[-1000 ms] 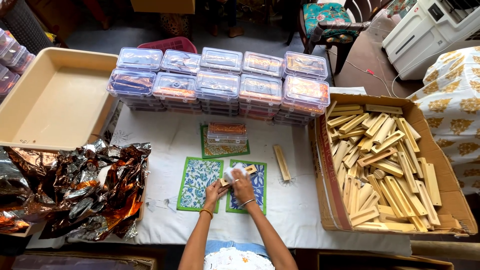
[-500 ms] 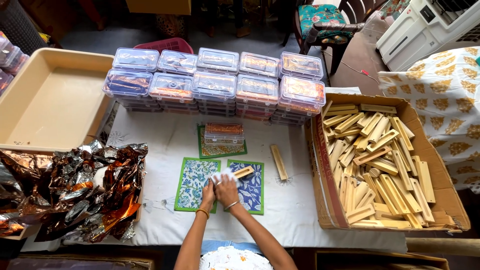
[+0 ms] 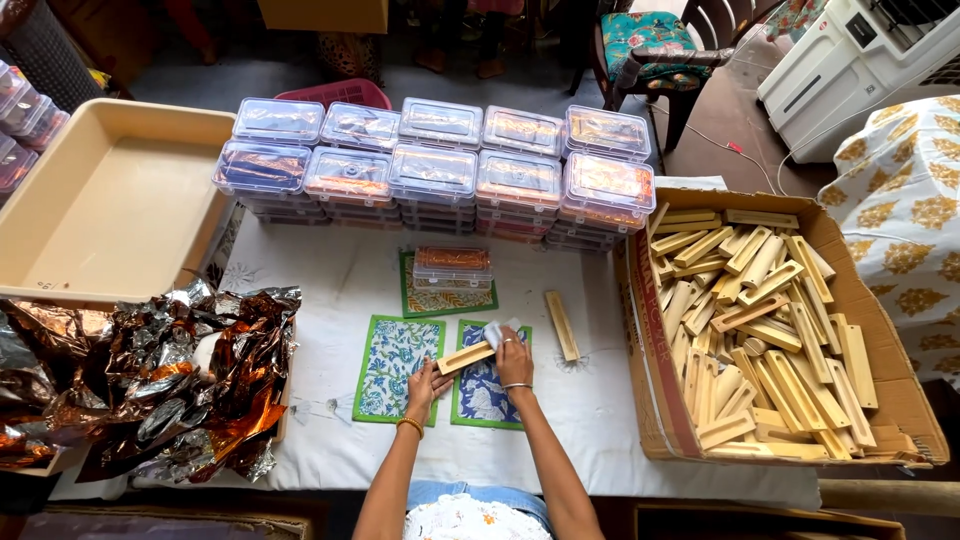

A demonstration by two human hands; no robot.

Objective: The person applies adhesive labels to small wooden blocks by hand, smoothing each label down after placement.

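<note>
Since 0.5 s ago: right hand [image 3: 514,358] slid up-right with white cloth [image 3: 494,331]. Left hand [image 3: 427,378] pinches near end of wooden block [image 3: 466,357]; long axis slants up-right toward cloth-gripping right hand.

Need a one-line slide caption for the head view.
Left hand steadies a wooden block while right hand wipes it with a white cloth.

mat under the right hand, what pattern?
Blue-and-white floral print with a green border on the mat, under the right hand; head view, the only one.
</note>
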